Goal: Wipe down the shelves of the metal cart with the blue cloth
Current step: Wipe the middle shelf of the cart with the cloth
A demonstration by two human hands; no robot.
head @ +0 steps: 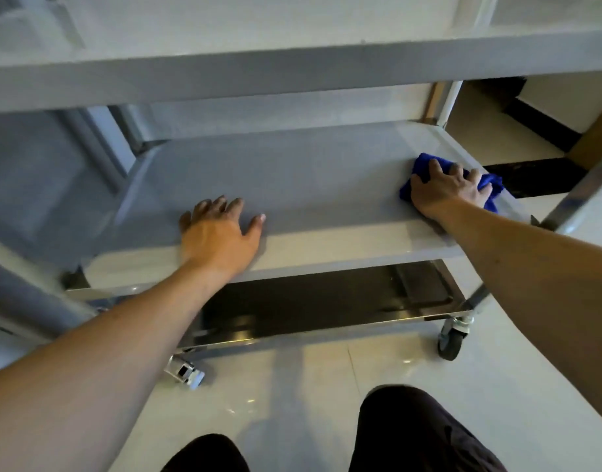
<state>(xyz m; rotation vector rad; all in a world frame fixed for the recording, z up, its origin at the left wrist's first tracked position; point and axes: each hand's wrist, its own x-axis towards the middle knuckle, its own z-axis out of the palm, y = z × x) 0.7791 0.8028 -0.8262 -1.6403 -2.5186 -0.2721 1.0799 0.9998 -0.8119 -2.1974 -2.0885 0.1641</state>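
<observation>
The metal cart fills the view, with a top shelf (292, 73), a middle shelf (292, 172) and a dark bottom shelf (310, 301). My right hand (446, 192) presses the bunched blue cloth (424, 163) flat on the middle shelf near its right edge, fingers spread over it. My left hand (221, 229) lies palm down on the front rim of the middle shelf, left of centre, fingers apart and holding nothing.
The cart stands on caster wheels, one at front right (451, 342) and one at front left (185, 371), on a glossy pale tiled floor (310, 386). My knees in dark trousers (412, 430) are just in front. A dark baseboard (531, 120) and brown furniture lie beyond at the right.
</observation>
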